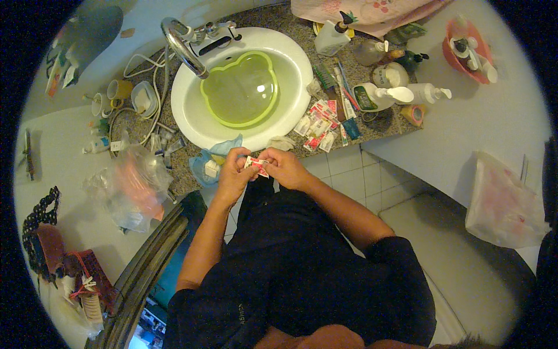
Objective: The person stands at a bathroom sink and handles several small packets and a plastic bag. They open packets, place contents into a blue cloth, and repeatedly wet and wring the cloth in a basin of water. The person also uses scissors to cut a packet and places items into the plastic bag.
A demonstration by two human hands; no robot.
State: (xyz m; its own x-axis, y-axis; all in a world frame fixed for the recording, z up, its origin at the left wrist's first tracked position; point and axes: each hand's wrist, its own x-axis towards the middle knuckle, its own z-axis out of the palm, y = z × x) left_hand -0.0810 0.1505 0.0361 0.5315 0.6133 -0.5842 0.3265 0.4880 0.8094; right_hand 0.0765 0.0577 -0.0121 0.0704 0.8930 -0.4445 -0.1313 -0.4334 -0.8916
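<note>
Between my two hands, in front of the white oval sink (183,109), is a small red and white printed packet (257,165). My left hand (237,170) pinches its left side, and my right hand (281,168) grips its right side. A blue plastic bag (198,168) with a white block-like item (212,168) lies just left of my left hand. Several similar red and white packets (320,120) are piled on the granite counter right of the sink. In the sink sits a green-rimmed basin (239,89) holding water.
A chrome faucet (181,48) arches over the sink. Pump bottles (377,97), a green brush (323,76) and a glass-like jar (390,76) crowd the right counter. Clear plastic bags (139,179) hang at left, cups (118,90) stand behind them. A wood-like door frame edge (148,257) is at lower left.
</note>
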